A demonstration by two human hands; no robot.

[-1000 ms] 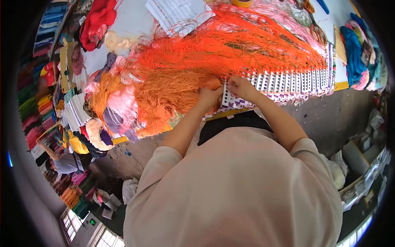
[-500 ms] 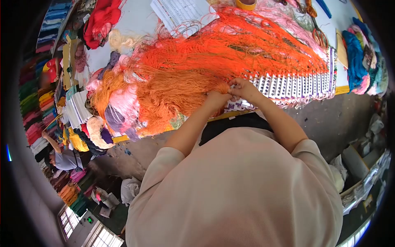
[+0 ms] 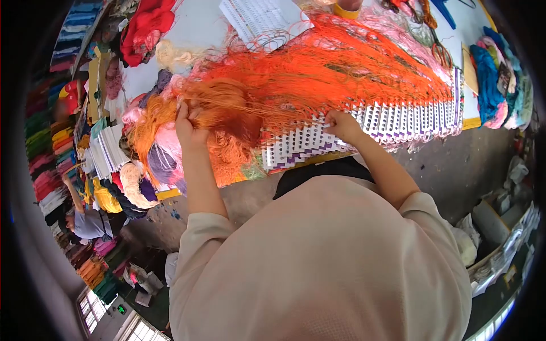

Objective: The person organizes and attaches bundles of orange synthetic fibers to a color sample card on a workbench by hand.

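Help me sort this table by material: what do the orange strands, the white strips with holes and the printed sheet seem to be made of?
Orange strands: textile thread, going by the fine, loose, tangling lengths; fibre type unclear.
White strips with holes: stiff card or thin plastic, flat and straight-edged; the look doesn't settle which.
Printed sheet: probably paper, thin, white and covered in small print.

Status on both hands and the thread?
Left hand out at the brownish-orange thread bundle, fingers against strands. Right hand at the white punched cards, fingertips pinched together. Loose bright-orange thread spread over the cards' far ends.
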